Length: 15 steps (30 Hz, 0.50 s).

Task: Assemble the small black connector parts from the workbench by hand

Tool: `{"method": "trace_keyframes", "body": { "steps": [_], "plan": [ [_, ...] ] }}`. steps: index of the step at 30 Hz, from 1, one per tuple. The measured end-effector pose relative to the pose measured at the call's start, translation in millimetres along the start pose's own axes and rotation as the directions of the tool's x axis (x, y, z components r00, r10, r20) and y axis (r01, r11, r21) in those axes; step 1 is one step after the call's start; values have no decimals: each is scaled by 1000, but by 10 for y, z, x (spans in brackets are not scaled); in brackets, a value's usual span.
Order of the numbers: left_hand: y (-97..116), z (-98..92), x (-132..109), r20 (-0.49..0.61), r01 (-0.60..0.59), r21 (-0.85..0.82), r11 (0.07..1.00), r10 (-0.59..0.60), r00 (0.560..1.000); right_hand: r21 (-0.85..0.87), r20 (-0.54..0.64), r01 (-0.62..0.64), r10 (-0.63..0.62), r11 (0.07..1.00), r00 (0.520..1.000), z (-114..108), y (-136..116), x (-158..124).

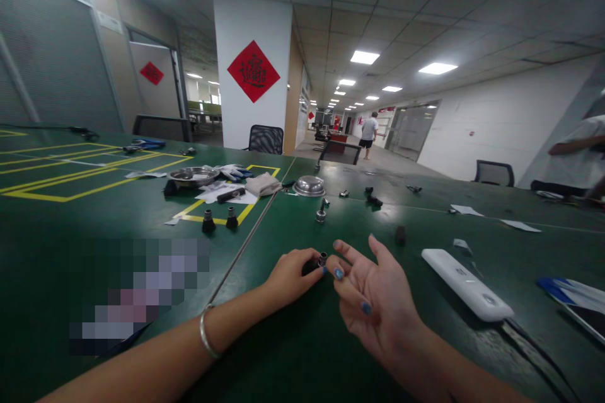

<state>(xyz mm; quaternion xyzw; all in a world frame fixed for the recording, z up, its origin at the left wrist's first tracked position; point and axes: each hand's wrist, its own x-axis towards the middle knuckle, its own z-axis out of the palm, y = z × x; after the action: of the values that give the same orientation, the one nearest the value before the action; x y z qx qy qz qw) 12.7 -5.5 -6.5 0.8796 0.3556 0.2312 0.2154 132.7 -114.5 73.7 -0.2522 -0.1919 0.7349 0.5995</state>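
Note:
My left hand (292,276) rests on the green table (293,352) with its fingers closed round a small black part with a metal end (317,262). My right hand (371,296) is palm up just to the right of it, fingers loosely spread, and its fingertips touch the part's metal end. A silver bangle sits on my left wrist.
A white oblong device (466,283) lies to the right, with a cable. Farther back are two small black cylinders (218,220), a metal bowl (193,175), a metal lid (309,187), cloths, papers and small parts. Another person sits at the far right (574,157); someone walks down the corridor (367,133).

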Motion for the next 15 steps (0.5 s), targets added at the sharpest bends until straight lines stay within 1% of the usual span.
{"method": "trace_keyframes", "body": {
  "steps": [8,11,15],
  "plan": [
    [-19,14,9,8,-2,-5,1000,2,1000,-37,-55,12,-14,999,998,41,-9,-25],
    [-25,11,9,9,-11,-1,1000,11,1000,-37,-56,22,-24,999,998,43,-14,-28],
    [-21,3,5,9,-10,1,1000,10,1000,-53,-43,5,-8,999,999,33,-25,-27]
  ]
}}
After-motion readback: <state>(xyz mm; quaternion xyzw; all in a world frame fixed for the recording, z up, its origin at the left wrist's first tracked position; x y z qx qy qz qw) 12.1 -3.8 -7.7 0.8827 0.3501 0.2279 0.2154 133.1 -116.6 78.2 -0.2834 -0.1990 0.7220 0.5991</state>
